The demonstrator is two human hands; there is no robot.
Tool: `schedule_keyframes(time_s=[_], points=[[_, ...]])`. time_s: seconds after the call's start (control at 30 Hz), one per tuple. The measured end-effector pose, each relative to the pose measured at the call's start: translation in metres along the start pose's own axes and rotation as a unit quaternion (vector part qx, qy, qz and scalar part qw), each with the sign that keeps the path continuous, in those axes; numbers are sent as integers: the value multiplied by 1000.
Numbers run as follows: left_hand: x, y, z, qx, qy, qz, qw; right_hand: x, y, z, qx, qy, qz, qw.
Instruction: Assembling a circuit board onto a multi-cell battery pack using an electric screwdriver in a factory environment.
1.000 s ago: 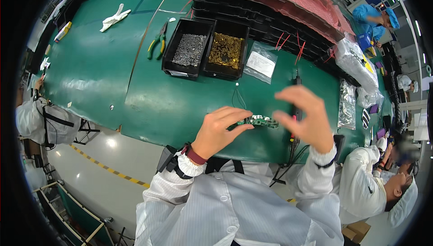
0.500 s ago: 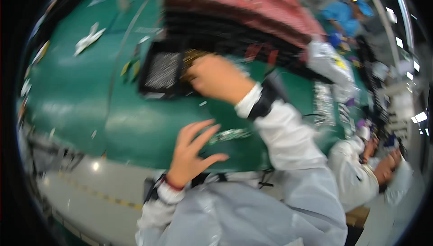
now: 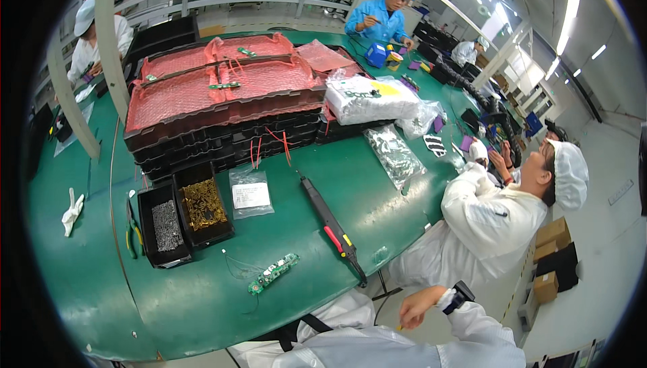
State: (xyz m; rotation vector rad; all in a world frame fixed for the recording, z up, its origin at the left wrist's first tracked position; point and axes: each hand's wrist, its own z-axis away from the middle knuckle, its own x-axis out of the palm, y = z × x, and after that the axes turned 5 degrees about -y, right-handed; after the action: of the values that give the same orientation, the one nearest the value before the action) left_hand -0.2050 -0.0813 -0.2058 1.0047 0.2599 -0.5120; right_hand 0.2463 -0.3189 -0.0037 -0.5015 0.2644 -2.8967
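Note:
My right hand [image 3: 416, 307] is off the table's front edge, low in the view, with its fingers curled. A small brass-coloured piece [image 3: 400, 327] shows at its fingertips; its exact kind is too small to tell. My left hand is out of view. Nearest on the green table are a narrow green circuit board [image 3: 272, 273] with thin wires and a black electric screwdriver [image 3: 329, 223] with a red lever. Farther left stand two joined black bins, one with brass-coloured parts [image 3: 203, 204], the other with small silver parts [image 3: 166, 225].
Stacked black trays [image 3: 229, 122] lined with pink bubble wrap stand at the back. A labelled clear bag [image 3: 251, 194], pliers [image 3: 133, 230] and a white glove [image 3: 72, 213] lie on the table. A co-worker in white [image 3: 472, 213] sits close on the right.
My right hand has left the bin of brass-coloured parts and come back past the table's front edge. My left hand has gone out of view. The view has swung up and right.

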Motion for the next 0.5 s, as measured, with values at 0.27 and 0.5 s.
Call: schedule_keyframes(time_s=[0.27, 0.5], points=[[17, -30, -48, -10, -24, 33, 999, -6, 115, -251, -152, 439, -119, 878], [19, -47, -65, -25, -34, 37, 998, -14, 129, -304, -44, 384, -102, 917]])
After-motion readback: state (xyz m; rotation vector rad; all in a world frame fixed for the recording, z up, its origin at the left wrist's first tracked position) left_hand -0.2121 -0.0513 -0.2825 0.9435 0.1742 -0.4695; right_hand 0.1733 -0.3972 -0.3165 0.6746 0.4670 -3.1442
